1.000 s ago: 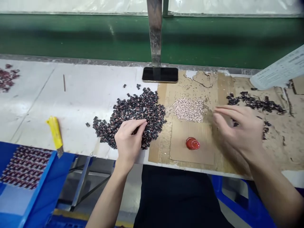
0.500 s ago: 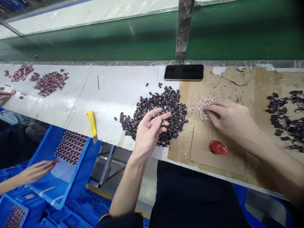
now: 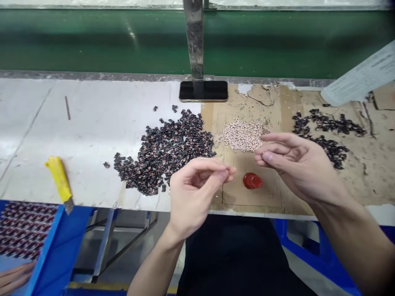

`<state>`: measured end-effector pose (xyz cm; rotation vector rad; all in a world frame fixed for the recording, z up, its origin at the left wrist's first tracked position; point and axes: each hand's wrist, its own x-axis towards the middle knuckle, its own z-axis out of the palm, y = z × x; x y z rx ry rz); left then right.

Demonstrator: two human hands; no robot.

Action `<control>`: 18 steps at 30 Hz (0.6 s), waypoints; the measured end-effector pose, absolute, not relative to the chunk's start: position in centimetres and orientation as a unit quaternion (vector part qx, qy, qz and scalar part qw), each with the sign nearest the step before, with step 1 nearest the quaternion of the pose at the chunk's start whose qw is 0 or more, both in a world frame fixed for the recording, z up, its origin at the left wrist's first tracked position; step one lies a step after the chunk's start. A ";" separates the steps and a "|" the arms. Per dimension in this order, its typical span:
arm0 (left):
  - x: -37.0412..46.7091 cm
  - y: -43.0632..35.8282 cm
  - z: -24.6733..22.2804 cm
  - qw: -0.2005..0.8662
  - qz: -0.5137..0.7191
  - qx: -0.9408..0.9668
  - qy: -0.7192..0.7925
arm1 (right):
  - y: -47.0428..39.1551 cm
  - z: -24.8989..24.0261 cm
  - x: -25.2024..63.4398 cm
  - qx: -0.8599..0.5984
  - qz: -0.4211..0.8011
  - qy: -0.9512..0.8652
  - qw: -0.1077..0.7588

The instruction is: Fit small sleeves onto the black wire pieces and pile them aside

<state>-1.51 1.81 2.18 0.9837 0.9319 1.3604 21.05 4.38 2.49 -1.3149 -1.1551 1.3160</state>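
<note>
My left hand (image 3: 197,193) is closed in a pinch in front of the pile of small black parts (image 3: 173,144); what its fingertips hold is too small or hidden to name. Across a short gap, my right hand (image 3: 296,164) has thumb and fingers pressed together, and anything between them is likewise too small to make out. Just beyond its fingertips lies a heap of tiny pale pink pieces (image 3: 242,135) on cardboard. Between and below the hands sits a small red, glossy cap-like dish (image 3: 252,181).
A phone (image 3: 203,91) lies at the foot of a metal post (image 3: 194,45). On the left is a yellow utility knife (image 3: 60,179) at the table edge, above a blue bin (image 3: 58,246) with rows of parts and another person's hand (image 3: 17,275). More black parts (image 3: 333,152) lie right.
The view has swung to the right. My right hand has drawn back from the pale pink heap toward my left hand, whose fingers have closed into a pinch. A printed sheet now shows at right.
</note>
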 end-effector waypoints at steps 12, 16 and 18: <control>0.5 2.8 1.9 0.182 0.483 0.786 0.342 | 1.5 5.8 19.4 -0.572 0.444 -0.535 0.435; 0.7 3.4 1.5 0.134 0.461 0.809 0.338 | 1.4 5.6 18.9 -0.596 0.379 -0.563 0.429; 0.7 3.7 1.2 0.109 0.452 0.822 0.330 | 1.3 5.1 18.9 -0.600 0.382 -0.555 0.431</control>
